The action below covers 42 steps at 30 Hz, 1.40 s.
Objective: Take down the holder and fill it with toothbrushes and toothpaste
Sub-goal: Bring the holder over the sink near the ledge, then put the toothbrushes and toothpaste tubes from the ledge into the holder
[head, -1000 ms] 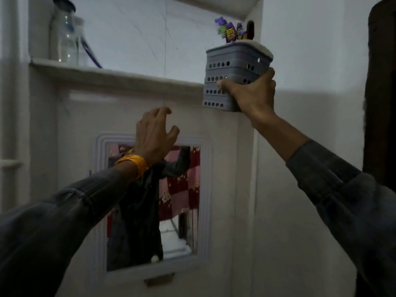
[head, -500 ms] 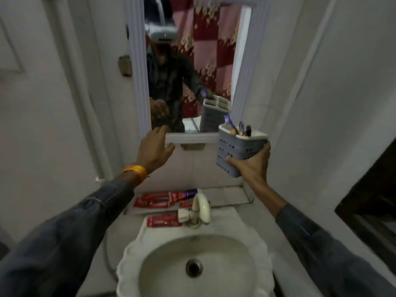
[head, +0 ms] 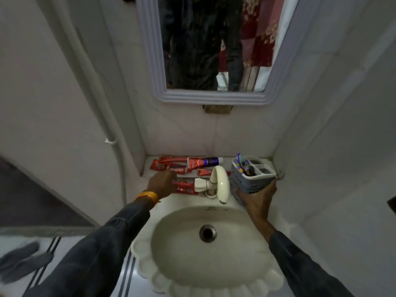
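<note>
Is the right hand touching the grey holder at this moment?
Touching. The head view shows the right hand wrapped around the lower part of the grey holder, fingers against its perforated wall.

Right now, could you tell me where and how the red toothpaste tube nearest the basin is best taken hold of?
Grip the toothpaste tube across its flat body near the left end, coming from above on the left, where the left hand already reaches. It lies flat along the sink rim, and its white cap end butts against the tap, blocking the right.

Dark denim sleeves (head: 100, 249) both arms, orange band (head: 148, 196) on L wrist
</note>
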Tool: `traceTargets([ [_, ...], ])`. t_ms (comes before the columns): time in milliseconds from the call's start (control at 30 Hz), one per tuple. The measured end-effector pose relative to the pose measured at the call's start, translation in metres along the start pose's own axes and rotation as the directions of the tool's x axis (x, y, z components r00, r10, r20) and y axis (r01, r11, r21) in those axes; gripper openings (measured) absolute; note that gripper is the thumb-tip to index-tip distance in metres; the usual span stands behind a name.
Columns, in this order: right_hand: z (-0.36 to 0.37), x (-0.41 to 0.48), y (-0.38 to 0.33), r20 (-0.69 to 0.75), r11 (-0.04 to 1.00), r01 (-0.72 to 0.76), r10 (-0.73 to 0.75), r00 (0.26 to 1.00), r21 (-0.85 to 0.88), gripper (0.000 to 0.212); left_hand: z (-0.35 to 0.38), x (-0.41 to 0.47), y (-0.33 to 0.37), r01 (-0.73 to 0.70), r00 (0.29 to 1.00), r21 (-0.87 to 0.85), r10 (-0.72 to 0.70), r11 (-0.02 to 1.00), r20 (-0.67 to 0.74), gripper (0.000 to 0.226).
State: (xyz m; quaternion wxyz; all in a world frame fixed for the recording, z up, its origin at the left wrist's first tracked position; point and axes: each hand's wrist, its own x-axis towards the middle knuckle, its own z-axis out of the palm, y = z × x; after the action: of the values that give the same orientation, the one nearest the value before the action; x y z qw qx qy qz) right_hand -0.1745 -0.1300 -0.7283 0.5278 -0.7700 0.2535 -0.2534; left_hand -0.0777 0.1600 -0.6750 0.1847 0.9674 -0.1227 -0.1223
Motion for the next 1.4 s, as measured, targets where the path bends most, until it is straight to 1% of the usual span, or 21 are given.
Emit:
traceTargets([
  [67, -0.001, 0.005, 0.012, 0.035, 0.999, 0.043, -0.043, 0.998, 0.004, 0.138, 0.014, 0.005, -0.004, 0.014, 0.999, 0.064, -0.016, 0.998, 0.040, 0.026],
  [133, -0.001, 0.001, 0.018, 0.048, 0.999, 0.028, -0.030, 0.998, 0.034, 0.138, 0.028, 0.008, -0.014, 0.027, 0.997, 0.127, -0.035, 0.992, 0.063, 0.030],
  [233, -0.006, -0.006, 0.023, 0.059, 0.995, -0.001, -0.004, 0.998, 0.098, 0.135, 0.042, 0.011, -0.016, 0.003, 0.998, 0.156, -0.012, 0.988, 0.054, 0.032],
  [333, -0.009, -0.014, 0.028, 0.073, 0.994, -0.009, 0.000, 0.997, 0.110, 0.130, 0.052, 0.015, -0.017, -0.052, 0.999, 0.254, 0.047, 0.966, 0.028, 0.037],
  [400, -0.010, -0.018, 0.032, 0.068, 0.995, -0.021, 0.014, 0.998, 0.099, 0.130, 0.059, 0.016, -0.019, -0.052, 0.998, 0.289, 0.043, 0.956, 0.039, 0.040],
  [500, -0.010, -0.021, 0.031, 0.084, 0.993, -0.038, 0.028, 0.996, 0.112, 0.129, 0.063, 0.016, -0.021, -0.020, 0.996, 0.225, 0.001, 0.974, 0.084, 0.036],
  [567, -0.009, -0.020, 0.031, 0.090, 0.991, -0.043, 0.032, 0.995, 0.123, 0.127, 0.058, 0.014, -0.022, -0.020, 0.991, 0.195, -0.006, 0.981, 0.134, 0.028],
  [633, -0.008, -0.019, 0.031, 0.089, 0.990, -0.055, 0.044, 0.995, 0.132, 0.126, 0.047, 0.012, -0.025, -0.023, 0.990, 0.162, -0.001, 0.986, 0.144, 0.026],
  [700, -0.008, -0.017, 0.031, 0.075, 0.990, -0.058, 0.048, 0.996, 0.132, 0.127, 0.028, 0.009, -0.030, -0.027, 0.991, 0.051, 0.020, 0.998, 0.135, 0.027],
  [767, -0.007, -0.017, 0.030, 0.070, 0.990, -0.051, 0.042, 0.997, 0.129, 0.127, 0.003, 0.007, -0.035, -0.021, 0.987, -0.156, 0.046, 0.988, 0.154, 0.026],
  [833, -0.005, -0.016, 0.031, 0.061, 0.990, -0.047, 0.039, 0.997, 0.135, 0.126, -0.025, 0.006, -0.034, 0.002, 0.990, -0.384, 0.052, 0.924, 0.129, 0.024],
  [867, -0.004, -0.015, 0.030, 0.062, 0.989, -0.047, 0.039, 0.997, 0.140, 0.126, -0.038, 0.006, -0.030, 0.020, 0.994, -0.500, 0.037, 0.866, 0.104, 0.023],
  [933, -0.003, -0.013, 0.028, 0.069, 0.985, -0.058, 0.047, 0.996, 0.160, 0.126, -0.058, 0.006, -0.020, 0.041, 0.996, -0.708, 0.023, 0.705, 0.081, 0.025],
  [967, -0.003, -0.013, 0.027, 0.071, 0.983, -0.068, 0.056, 0.996, 0.173, 0.125, -0.064, 0.007, -0.012, 0.052, 0.997, -0.780, 0.018, 0.624, 0.081, 0.027],
  [1033, -0.004, -0.013, 0.021, 0.067, 0.978, -0.076, 0.064, 0.996, 0.195, 0.127, -0.069, 0.012, 0.007, 0.070, 0.996, -0.886, 0.022, 0.459, 0.090, 0.022],
  [1100, -0.005, -0.013, 0.016, 0.076, 0.968, -0.086, 0.070, 0.995, 0.235, 0.134, -0.071, 0.018, 0.036, 0.093, 0.992, -0.976, 0.068, 0.199, 0.109, 0.018],
  [1133, -0.005, -0.012, 0.014, 0.078, 0.963, -0.095, 0.078, 0.994, 0.253, 0.135, -0.073, 0.020, 0.051, 0.104, 0.989, -0.989, 0.094, 0.103, 0.114, 0.020],
  [1167, -0.005, -0.012, 0.013, 0.074, 0.960, -0.103, 0.087, 0.993, 0.262, 0.136, -0.075, 0.022, 0.068, 0.106, 0.987, -0.993, 0.117, 0.053, 0.112, 0.022],
  [1233, -0.006, -0.010, 0.011, 0.083, 0.955, -0.112, 0.092, 0.992, 0.274, 0.132, -0.072, 0.028, 0.098, 0.076, 0.983, -0.995, 0.159, 0.070, 0.087, 0.020],
  [1333, -0.005, -0.007, 0.016, 0.099, 0.964, -0.106, 0.084, 0.992, 0.243, 0.117, -0.056, 0.040, 0.132, 0.005, 0.973, -0.984, 0.227, 0.178, 0.046, 0.015],
  [1400, -0.004, -0.005, 0.020, 0.091, 0.971, -0.111, 0.094, 0.991, 0.212, 0.113, -0.044, 0.048, 0.147, -0.025, 0.975, -0.963, 0.220, 0.269, 0.036, 0.016],
])
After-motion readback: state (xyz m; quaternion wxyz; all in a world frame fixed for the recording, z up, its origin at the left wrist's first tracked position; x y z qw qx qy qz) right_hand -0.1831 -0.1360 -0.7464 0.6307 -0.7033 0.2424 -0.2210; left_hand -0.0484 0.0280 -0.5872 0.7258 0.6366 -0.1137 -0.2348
